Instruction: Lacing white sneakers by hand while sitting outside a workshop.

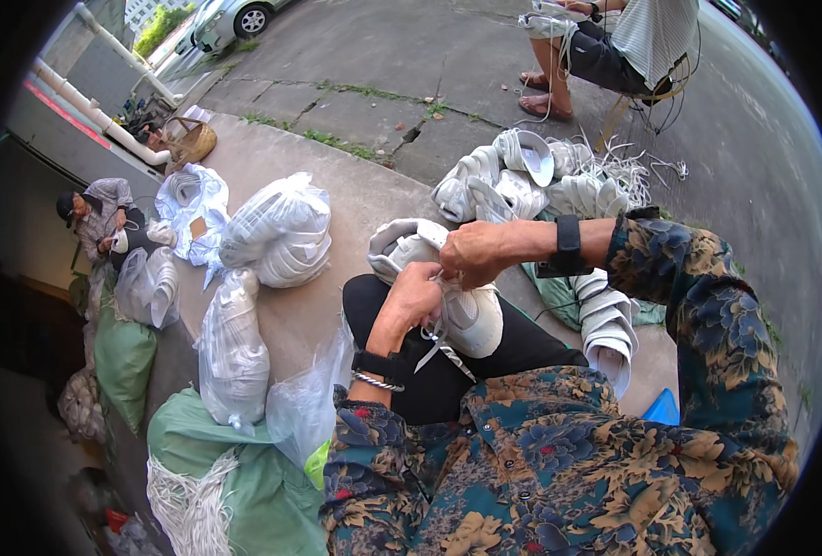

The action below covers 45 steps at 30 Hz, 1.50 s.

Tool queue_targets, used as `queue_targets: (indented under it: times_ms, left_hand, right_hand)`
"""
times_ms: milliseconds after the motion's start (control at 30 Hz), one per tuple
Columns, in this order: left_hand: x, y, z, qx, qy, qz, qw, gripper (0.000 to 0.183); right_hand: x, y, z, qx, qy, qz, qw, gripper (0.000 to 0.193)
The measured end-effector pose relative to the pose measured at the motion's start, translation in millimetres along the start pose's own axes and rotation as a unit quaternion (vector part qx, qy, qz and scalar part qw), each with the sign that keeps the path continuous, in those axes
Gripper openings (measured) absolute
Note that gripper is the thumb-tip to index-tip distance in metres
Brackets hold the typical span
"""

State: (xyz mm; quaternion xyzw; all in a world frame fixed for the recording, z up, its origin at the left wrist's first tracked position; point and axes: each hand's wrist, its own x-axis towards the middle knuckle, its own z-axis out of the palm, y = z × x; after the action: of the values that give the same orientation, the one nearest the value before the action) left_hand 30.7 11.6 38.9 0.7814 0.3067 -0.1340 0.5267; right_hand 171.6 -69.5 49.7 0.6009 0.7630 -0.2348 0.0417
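A white shoe upper [474,320] rests on my lap, its toe toward me and its padded collar [403,246] away from me. A flat white shoelace [435,339] hangs from its lacing area over my dark trousers. Closed in a pinch, my left hand [415,295] holds the lace at the left side of the upper. My right hand [477,254] reaches across from the right, its fingers closed on the lace close to the left fingertips. The exact eyelet between the hands is hidden by my fingers.
Stacked white shoe uppers [607,324] curve around my right side, with loose laces [619,167] behind. Clear bags of uppers [281,232] stand to the left. Laces [188,505] lie on a green sack [272,500]. One person [105,218] sits far left, another [633,46] far right.
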Motion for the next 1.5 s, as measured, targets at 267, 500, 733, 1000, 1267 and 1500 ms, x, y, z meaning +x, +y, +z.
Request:
queue_targets:
  times_ms: [267,500,733,1000,1267,1500]
  left_hand:
    - [14.7,4.3,5.4,-0.053,0.024,0.007,0.998,0.028]
    - [20.6,16.3,6.0,0.170,0.048,0.004,0.984,0.019]
    - [26.7,16.3,2.3,-0.002,0.010,-0.032,0.999,0.014]
    - [25.0,20.3,-1.3,0.017,-0.044,-0.058,0.997,0.010]
    - [27.9,11.7,-2.8,-0.061,-0.035,-0.034,0.997,0.004]
    - [26.5,7.1,-1.7,-0.076,-0.033,-0.018,0.996,0.003]
  right_hand:
    - [-3.3,0.4,6.7,0.051,0.014,0.115,0.992,0.015]
    - [-9.4,-5.2,15.6,-0.008,0.135,0.058,0.989,0.012]
    - [-25.2,-7.0,28.4,-0.036,0.213,0.018,0.976,0.010]
    - [-27.0,-14.8,27.6,-0.032,0.203,0.025,0.978,0.012]
    - [-25.4,-11.6,28.4,-0.025,0.229,0.013,0.973,0.010]
    - [-27.3,-13.6,28.8,-0.034,0.205,0.037,0.978,0.010]
